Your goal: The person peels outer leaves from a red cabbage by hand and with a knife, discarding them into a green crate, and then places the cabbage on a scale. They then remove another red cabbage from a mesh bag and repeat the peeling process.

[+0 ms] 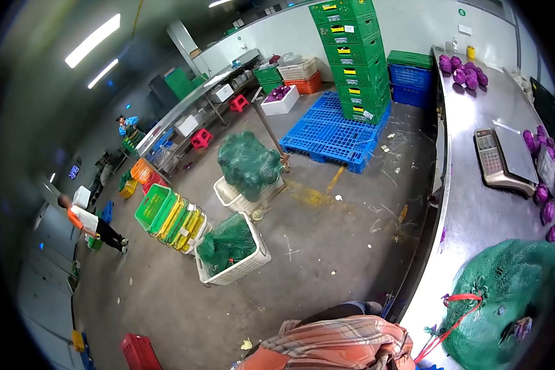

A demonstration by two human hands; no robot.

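Note:
Neither of my hands can be made out. Orange plaid cloth (pixel 345 345) over my body fills the bottom centre. Beside it, on the metal table (pixel 468 222), lies a green mesh bag (pixel 505 283) with a red tie (pixel 462 298) around its gathered part. A small patterned thing shows at the bag's lower right, too unclear to name. Farther up the table is a weighing scale (pixel 505 161), with purple cabbages (pixel 547 213) along its right side. More purple cabbages (pixel 470 77) sit at the far end.
Green crates (pixel 357 74) are stacked on a blue pallet (pixel 327 132). A white basket (pixel 246 268) holds green netting; behind it stands a full green net sack (pixel 246 163). Nested crates (pixel 172 216) lean nearby. A person (pixel 92 222) is at the left, another (pixel 126 126) farther back.

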